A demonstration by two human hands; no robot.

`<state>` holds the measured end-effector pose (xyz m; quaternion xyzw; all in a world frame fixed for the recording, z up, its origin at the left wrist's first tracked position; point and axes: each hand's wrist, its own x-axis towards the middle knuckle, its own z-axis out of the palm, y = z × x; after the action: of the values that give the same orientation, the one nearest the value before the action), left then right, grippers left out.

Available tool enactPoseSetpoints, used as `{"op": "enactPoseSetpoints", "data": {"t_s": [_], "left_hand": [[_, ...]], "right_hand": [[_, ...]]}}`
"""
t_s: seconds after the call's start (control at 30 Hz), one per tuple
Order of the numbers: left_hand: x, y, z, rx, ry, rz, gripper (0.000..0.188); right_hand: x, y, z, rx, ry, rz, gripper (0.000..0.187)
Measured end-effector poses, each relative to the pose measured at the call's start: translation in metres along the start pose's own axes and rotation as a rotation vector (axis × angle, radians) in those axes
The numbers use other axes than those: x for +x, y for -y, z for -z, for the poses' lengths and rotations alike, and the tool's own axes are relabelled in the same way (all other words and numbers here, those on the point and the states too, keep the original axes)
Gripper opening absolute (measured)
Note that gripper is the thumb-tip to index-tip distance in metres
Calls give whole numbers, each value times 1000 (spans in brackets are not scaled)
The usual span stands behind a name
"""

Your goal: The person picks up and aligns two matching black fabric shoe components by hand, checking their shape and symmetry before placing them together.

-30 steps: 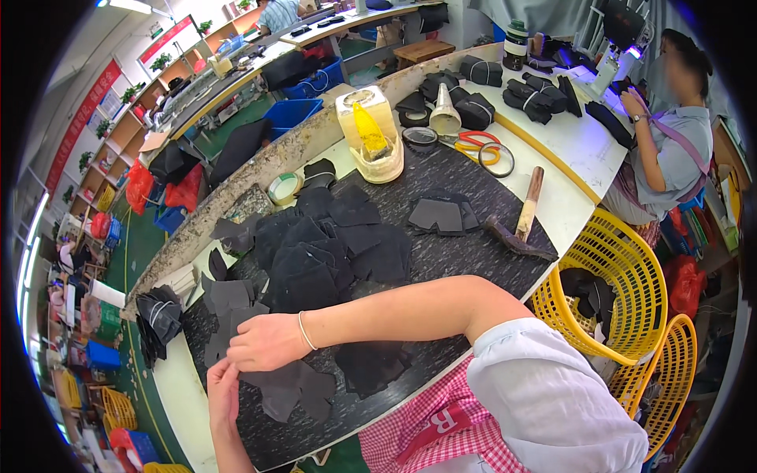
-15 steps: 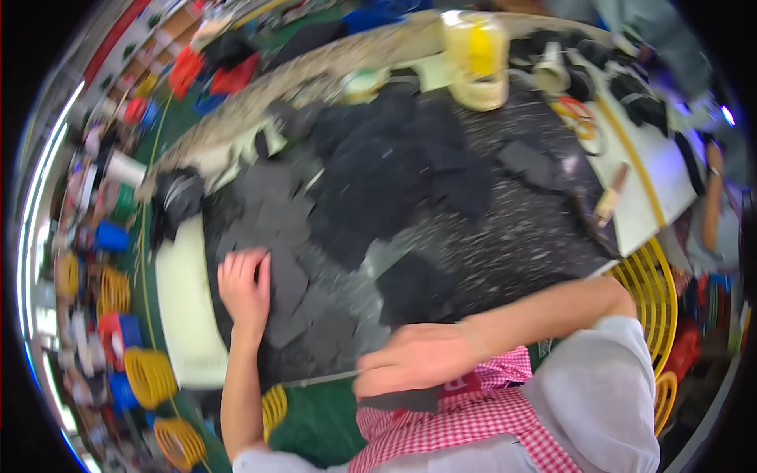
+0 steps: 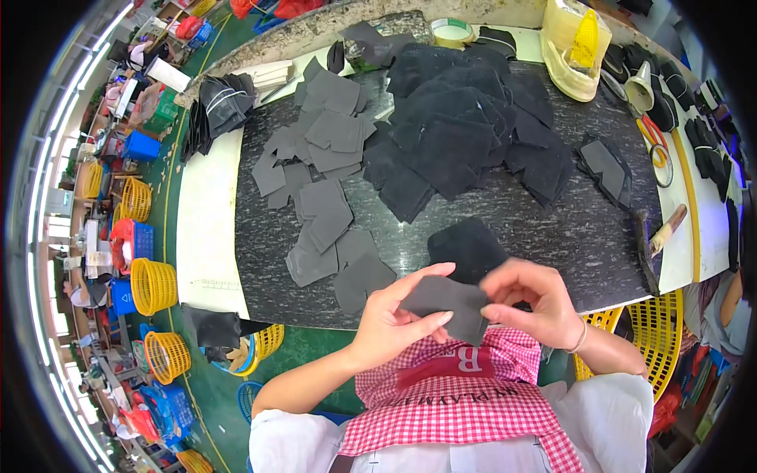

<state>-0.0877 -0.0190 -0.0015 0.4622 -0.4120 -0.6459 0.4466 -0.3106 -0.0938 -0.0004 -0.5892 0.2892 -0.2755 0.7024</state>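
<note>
Both hands hold one dark grey fabric piece (image 3: 448, 303) just in front of the table's near edge, above my checked apron (image 3: 465, 398). My left hand (image 3: 406, 311) grips its left end between thumb and fingers. At the right end, my right hand (image 3: 540, 303) pinches the edge; its fingertips are slightly blurred. Just beyond the hands, a black fabric piece (image 3: 467, 246) lies flat on the dark tabletop (image 3: 505, 225). Grey cut pieces (image 3: 323, 213) lie in loose overlapping stacks to the left. A large heap of black pieces (image 3: 449, 134) spreads across the middle.
Along the right side are scissors with orange handles (image 3: 656, 146), a wooden-handled tool (image 3: 666, 229) and a small grey-black stack (image 3: 605, 169). A cream container (image 3: 574, 59) and a tape roll (image 3: 453, 33) stand at the back. Yellow baskets (image 3: 154, 285) sit on the floor.
My left hand has come from the grey pieces on the left to the piece in front of me. The right hand has moved right and up, still on the grey piece. The view has shifted.
</note>
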Motion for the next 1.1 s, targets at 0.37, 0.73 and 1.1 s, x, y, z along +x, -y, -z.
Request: {"op": "enactPoseSetpoints", "data": {"t_s": [0.37,0.73,1.1], "left_hand": [[16,-21,-2,932,-31,-748,38],[1,-31,34,-249,573,-567,6],[-11,5,-11,624,-121,-501,31]], "right_hand": [[5,12,-14,195,20,-55,15],[9,-7,19,172,-29,-124,29],[17,21,26,-283,158,86,17]]}}
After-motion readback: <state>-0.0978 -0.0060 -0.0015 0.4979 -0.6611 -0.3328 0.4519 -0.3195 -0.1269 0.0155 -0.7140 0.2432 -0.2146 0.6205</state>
